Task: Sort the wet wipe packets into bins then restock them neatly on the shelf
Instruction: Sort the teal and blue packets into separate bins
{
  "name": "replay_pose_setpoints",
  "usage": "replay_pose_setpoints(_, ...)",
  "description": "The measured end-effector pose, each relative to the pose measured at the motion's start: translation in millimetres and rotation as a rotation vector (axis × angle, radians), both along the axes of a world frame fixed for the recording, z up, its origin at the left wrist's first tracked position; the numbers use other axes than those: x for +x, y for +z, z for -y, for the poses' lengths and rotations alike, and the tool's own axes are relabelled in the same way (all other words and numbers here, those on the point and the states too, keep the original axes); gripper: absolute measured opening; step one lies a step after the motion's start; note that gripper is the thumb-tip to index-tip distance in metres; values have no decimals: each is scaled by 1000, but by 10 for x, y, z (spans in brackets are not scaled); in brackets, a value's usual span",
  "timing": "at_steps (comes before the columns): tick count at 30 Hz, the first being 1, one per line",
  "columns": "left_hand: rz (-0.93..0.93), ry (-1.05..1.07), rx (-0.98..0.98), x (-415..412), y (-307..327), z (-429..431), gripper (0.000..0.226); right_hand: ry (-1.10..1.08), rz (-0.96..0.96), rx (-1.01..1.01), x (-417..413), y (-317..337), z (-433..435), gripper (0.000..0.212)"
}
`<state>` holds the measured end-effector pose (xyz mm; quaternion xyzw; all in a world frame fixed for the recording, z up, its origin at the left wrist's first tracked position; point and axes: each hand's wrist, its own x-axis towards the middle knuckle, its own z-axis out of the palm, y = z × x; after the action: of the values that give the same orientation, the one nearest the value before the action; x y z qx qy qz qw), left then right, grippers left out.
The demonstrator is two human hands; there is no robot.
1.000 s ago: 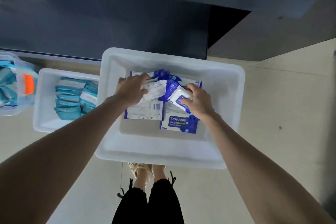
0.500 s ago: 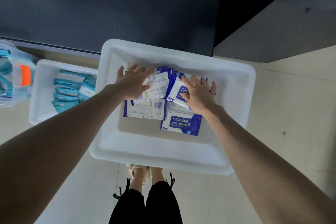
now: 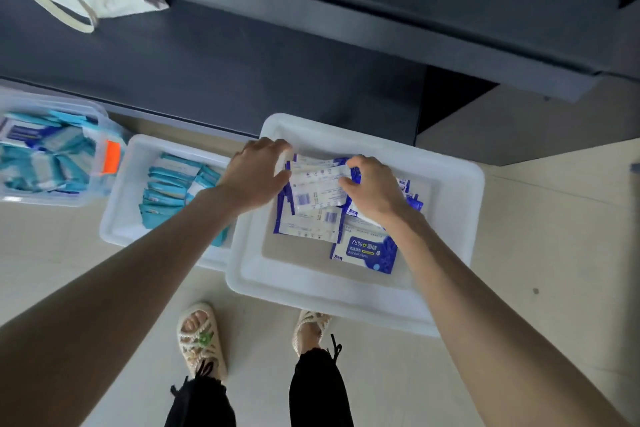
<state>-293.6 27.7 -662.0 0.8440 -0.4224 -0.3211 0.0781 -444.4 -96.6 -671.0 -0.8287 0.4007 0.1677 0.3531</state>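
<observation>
Scene: A person bends over a large white bin [image 3: 460, 184] on the floor, in front of a dark shelf [image 3: 242, 62].
Left hand: The left hand [image 3: 254, 177] curls its fingers round the left edge of a bundle of blue-and-white packets [image 3: 313, 198].
Right hand: The right hand [image 3: 374, 194] pinches the bundle's right edge.
Packets: The bundle sits in the bin's far half, on top of looser packets. A face-up alcohol wipes packet [image 3: 367, 250] lies nearer, outside the grip. Teal packets [image 3: 166, 191] stand in rows in the smaller bin [image 3: 117, 218] just to the left.
Risk: The slick wrappers are uneven and held only at the ends. On a lift the middle ones could slide out and scatter, likely undoing the stack.
Change: Half a second earlier both hands lay flat, fingers spread over the packets. Now they have closed on the bundle's edges.
</observation>
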Motion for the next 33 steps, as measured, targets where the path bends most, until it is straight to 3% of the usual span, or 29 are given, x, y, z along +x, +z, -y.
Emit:
replay_pose_setpoints(8, 84, 106, -108, 865, 590, -1083, 43, 14, 92, -104, 950, 591, -907, 36)
replay_pose_setpoints(17, 29, 226, -165, 2200, 709, -3038, 33, -89, 229, -51, 2481, 661, -2860, 32)
replay_pose_setpoints(25, -25, 392, -7, 3253, 176, -4039, 33, -44, 191, 91, 3673, 128, -3830, 28)
replay_pose_setpoints(33, -169, 596, 111, 4218, -846, -4492, 31, -67, 82, 234, 4708, -994, -4146, 32)
